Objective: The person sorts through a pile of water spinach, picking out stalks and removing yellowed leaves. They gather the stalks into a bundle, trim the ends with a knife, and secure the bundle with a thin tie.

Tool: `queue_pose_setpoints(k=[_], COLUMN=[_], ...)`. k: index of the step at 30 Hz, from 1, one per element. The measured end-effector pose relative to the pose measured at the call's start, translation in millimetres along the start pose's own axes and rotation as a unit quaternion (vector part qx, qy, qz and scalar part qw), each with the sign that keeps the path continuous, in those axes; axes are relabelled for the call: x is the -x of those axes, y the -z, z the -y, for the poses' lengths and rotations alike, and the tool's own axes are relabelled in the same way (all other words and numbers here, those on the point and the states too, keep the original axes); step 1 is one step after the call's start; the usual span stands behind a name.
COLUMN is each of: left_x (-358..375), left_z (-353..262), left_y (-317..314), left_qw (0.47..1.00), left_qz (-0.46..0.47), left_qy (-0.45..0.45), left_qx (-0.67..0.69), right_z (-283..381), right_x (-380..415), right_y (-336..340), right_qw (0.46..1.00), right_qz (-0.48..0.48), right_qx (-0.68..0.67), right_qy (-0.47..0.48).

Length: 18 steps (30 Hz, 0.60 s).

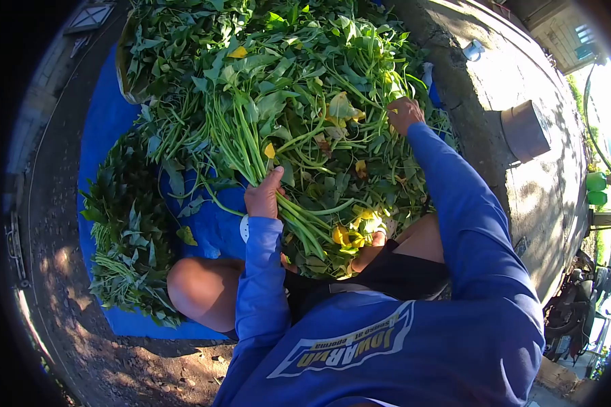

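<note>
My left hand (263, 195) is closed around a bunch of water spinach (241, 136). Its long green stems fan up and away from me, and their cut ends stick out below the fist toward my lap. At the right side of a large heap of loose greens (299, 74), my right hand (405, 115) has its fingers curled on a leafy stem; the fingertips are partly hidden among the leaves. Yellowed leaves (356, 230) lie between my legs, and a few more are scattered through the heap.
A blue tarp (207, 210) lies under the greens. Darker leafy bundles (125, 230) are stacked at the left. To the right are a concrete ledge (482, 88), a metal can (525, 131) and a light blue mug (474, 50). My bent knee (200, 286) sits beside the tarp's near part.
</note>
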<state>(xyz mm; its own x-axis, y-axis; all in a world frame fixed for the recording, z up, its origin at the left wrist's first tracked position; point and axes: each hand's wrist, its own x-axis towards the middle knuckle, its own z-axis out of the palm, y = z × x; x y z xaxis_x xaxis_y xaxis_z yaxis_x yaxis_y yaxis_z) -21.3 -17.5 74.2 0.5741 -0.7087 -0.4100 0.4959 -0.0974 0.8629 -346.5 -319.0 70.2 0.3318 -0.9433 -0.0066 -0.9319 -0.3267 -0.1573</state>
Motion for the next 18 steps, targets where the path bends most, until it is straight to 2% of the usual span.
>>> queue_pose_setpoints(k=[2, 3, 5, 8, 9, 12, 13, 16, 17, 18], left_x=[-7, -11, -13, -16, -17, -9, -8, -7, -5, -3], left_z=[6, 11, 11, 17, 20, 18, 20, 26, 24, 23], left_y=[0, 0, 0, -1, 0, -1, 0, 2, 1, 3], left_qw=[1.000, 0.998, 0.998, 0.998, 0.998, 0.996, 0.996, 0.996, 0.995, 0.994], left_qz=[-0.002, 0.002, 0.033, 0.058, 0.061, 0.072, 0.064, 0.037, 0.024, 0.014], left_qy=[-0.011, -0.047, -0.044, -0.032, -0.026, -0.031, -0.030, -0.039, -0.054, -0.069], left_qx=[-0.018, -0.032, -0.014, -0.016, -0.022, -0.044, -0.052, -0.071, -0.079, -0.088], right_z=[-1, -3, -6, 10, 14, 39, 36, 57, 74, 80], right_x=[-6, -3, 2, 27, 32, 66, 70, 102, 114, 121], right_y=[23, 32, 50, 88, 96, 134, 133, 146, 158, 157], right_qw=[0.993, 0.982, 0.959, 0.901, 0.848, 0.902, 0.897, 0.823, 0.752, 0.808], right_qz=[-0.001, -0.005, -0.018, -0.057, -0.044, -0.109, -0.104, -0.180, -0.148, -0.194], right_qx=[-0.120, -0.188, -0.284, -0.411, -0.507, -0.388, -0.391, -0.535, -0.631, -0.556], right_qy=[0.014, 0.015, 0.003, -0.123, -0.152, -0.156, -0.180, -0.070, -0.121, 0.002])
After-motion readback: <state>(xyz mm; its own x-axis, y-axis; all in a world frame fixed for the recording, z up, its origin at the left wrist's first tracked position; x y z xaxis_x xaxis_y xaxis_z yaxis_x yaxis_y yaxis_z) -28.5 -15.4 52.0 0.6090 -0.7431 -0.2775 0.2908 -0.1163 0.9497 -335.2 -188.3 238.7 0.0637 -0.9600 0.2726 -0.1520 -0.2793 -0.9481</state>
